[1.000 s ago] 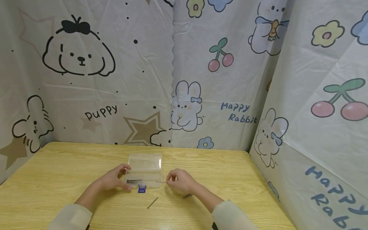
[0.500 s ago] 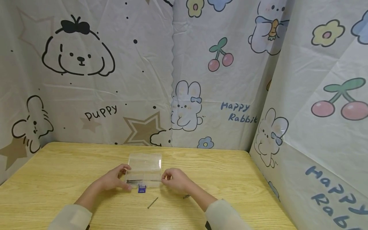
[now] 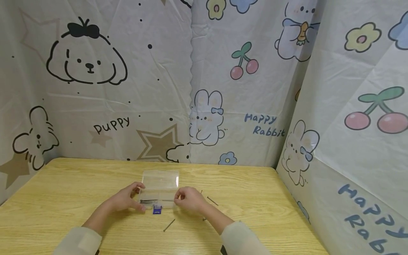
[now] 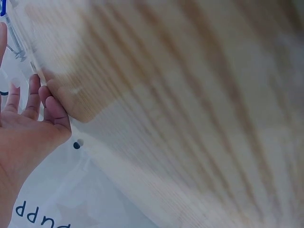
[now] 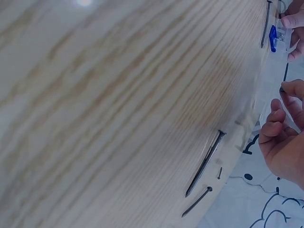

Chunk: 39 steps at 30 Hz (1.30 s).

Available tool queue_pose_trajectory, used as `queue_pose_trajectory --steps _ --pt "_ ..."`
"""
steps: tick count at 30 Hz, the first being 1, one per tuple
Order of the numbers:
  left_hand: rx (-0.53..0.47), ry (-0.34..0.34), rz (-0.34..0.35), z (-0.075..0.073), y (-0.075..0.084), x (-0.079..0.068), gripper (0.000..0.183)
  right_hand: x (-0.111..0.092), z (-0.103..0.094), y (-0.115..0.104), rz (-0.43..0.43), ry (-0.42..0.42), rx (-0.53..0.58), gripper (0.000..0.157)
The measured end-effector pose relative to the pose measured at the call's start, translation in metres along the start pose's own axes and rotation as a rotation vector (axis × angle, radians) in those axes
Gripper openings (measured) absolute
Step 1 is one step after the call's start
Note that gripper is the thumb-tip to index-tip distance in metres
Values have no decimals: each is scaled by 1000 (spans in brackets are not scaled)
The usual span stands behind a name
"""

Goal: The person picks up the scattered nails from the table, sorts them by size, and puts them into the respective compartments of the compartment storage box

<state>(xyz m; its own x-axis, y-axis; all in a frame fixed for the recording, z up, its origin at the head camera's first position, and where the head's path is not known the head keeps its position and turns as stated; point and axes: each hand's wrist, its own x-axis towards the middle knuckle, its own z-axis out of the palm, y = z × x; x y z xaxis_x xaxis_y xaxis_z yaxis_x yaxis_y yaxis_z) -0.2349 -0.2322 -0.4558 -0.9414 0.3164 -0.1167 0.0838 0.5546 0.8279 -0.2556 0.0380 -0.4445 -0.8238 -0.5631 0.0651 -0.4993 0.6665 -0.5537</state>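
Observation:
A clear plastic box [image 3: 160, 179] stands with its lid raised at the back, a blue latch [image 3: 157, 209] at its front. Several dark nails [image 3: 147, 202] lie in its left part. My left hand [image 3: 124, 198] grips the box's left side, thumb at the front corner and fingers farther back. Over the box's right end, my right hand [image 3: 192, 200] pinches a nail [image 5: 286, 72] by its head between thumb and forefinger. That nail points left across the compartments. The right wrist view shows the other fingers of this hand curled in below the pinch.
One loose nail [image 3: 169, 225] lies on the wooden table [image 3: 79, 184] in front of the box. More loose nails, among them a long nail [image 5: 205, 164] and a tiny nail [image 5: 220, 173], lie right of it, partly behind my right forearm. A printed cloth [image 3: 159, 88] hangs behind.
My right hand has moved left with the nail, from beside the box to over its right end. Loose nails behind that hand have come into view. My left hand has stayed put.

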Motion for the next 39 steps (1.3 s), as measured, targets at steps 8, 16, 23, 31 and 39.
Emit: queue_pose_trajectory --steps 8,16,23,31,39 --pt "1 12 2 0 0 0 77 2 3 -5 14 -14 26 8" --pt "-8 7 -1 1 1 -1 78 3 5 -6 34 -20 39 8" --pt "-5 3 -4 1 2 -1 77 4 5 -5 26 -21 21 9" --pt "-8 1 -6 0 2 -2 77 4 5 -6 32 -26 26 9" --pt "-7 0 -7 0 3 -3 77 5 6 -4 44 -30 31 11"
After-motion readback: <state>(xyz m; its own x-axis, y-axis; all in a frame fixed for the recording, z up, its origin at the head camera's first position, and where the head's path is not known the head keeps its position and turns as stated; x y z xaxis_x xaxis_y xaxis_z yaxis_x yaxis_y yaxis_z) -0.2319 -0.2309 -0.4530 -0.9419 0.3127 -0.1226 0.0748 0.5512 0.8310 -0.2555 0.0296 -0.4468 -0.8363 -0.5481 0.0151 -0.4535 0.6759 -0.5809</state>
